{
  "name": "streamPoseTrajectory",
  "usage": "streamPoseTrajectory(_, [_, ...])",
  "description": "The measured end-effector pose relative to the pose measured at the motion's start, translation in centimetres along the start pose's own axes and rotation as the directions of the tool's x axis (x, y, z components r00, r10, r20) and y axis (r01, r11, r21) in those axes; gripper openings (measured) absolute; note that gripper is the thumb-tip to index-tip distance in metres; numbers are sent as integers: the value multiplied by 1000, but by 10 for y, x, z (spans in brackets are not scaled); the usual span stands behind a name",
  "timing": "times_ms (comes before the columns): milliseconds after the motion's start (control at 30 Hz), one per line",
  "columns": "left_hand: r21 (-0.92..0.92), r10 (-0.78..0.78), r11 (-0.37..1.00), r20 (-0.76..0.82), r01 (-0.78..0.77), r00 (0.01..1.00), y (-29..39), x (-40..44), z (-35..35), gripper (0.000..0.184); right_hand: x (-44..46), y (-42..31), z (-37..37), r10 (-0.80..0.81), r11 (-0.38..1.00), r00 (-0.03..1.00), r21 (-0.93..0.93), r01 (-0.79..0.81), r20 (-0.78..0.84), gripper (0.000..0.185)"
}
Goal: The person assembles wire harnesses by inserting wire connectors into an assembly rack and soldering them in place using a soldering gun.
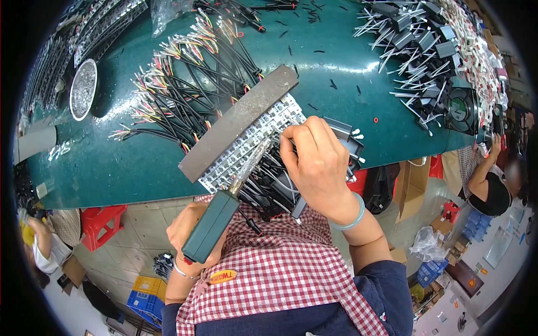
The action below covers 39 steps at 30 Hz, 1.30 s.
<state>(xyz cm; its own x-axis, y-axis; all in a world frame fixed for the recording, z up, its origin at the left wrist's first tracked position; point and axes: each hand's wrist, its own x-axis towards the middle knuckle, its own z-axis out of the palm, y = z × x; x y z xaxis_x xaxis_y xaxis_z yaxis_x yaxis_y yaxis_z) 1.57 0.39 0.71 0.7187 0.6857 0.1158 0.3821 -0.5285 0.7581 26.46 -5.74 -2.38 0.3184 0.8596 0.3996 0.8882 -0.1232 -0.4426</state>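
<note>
My left hand (193,229) is wrapped round the green handle of a soldering iron (213,224), whose foil-covered metal barrel points up and right over a panel of small white circuit boards (283,115). My right hand (319,162) is closed in a pinch at the panel's right side, close to the iron's tip; what its fingertips hold is hidden. A long brown-grey bar (241,120) lies slanted along the panel's far edge. Below the panel, several black cables (263,190) hang in a bunch toward my checked apron.
Black cables with stripped coloured ends (174,95) fan out on the green table (336,61). A round silvery dish (84,89) is at left. Black boxes with white leads (400,39) and a fan (462,109) are at right. Other people sit at both sides.
</note>
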Motion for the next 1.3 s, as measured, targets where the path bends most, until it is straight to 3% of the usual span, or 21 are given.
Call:
streamPoseTrajectory(133, [22, 45, 999, -69, -44, 997, 2, -4, -2, 27, 0, -1, -1, 7, 1000, 1000, -4, -7, 4, 18])
streamPoseTrajectory(333, [89, -20, 996, -128, 32, 992, 5, -11, -2, 19, 0, -1, 0, 3, 1000, 1000, -10, -3, 4, 17])
streamPoseTrajectory(467, [53, -160, 984, -156, 170, 975, -26, -48, 9, 23, -6, 3, -1, 0, 998, 1000, -68, 2, 28, 18])
streamPoseTrajectory(567, [32, -185, 981, -168, 193, 968, -29, -49, 12, 31, -2, 6, -16, -17, 997, 1000, 81, 19, -16, 14])
streamPoseTrajectory(667, [41, -222, 971, -215, 236, 951, -37, -61, 13, 39, -3, 35, -54, 16, 1000, 987, 9, -14, -162, 19])
streamPoseTrajectory(800, [-46, -312, 949, -257, 311, 915, -39, -63, 19, 45, -21, 128, -83, 205, 885, 919, -337, -321, -337, 13])
streamPoseTrajectory(867, [-86, -340, 940, -262, 329, 903, -42, -65, 22, 44, -34, 171, -87, 183, 825, 915, -450, -342, -360, 12])
streamPoseTrajectory(1067, [-81, -412, 910, -75, 406, 908, -34, -64, 10, 37, -38, 196, -93, 113, 820, 970, -531, -212, -214, 15])
streamPoseTrajectory(1233, [-25, -237, 971, -229, 238, 944, -18, -42, 18, 23, -30, 184, -93, -3, 862, 976, -495, -108, -217, 17])
streamPoseTrajectory(1300, [35, -200, 977, -218, 212, 955, -22, -44, 18, 24, -23, 161, -89, -61, 931, 970, -363, -30, -236, 21])
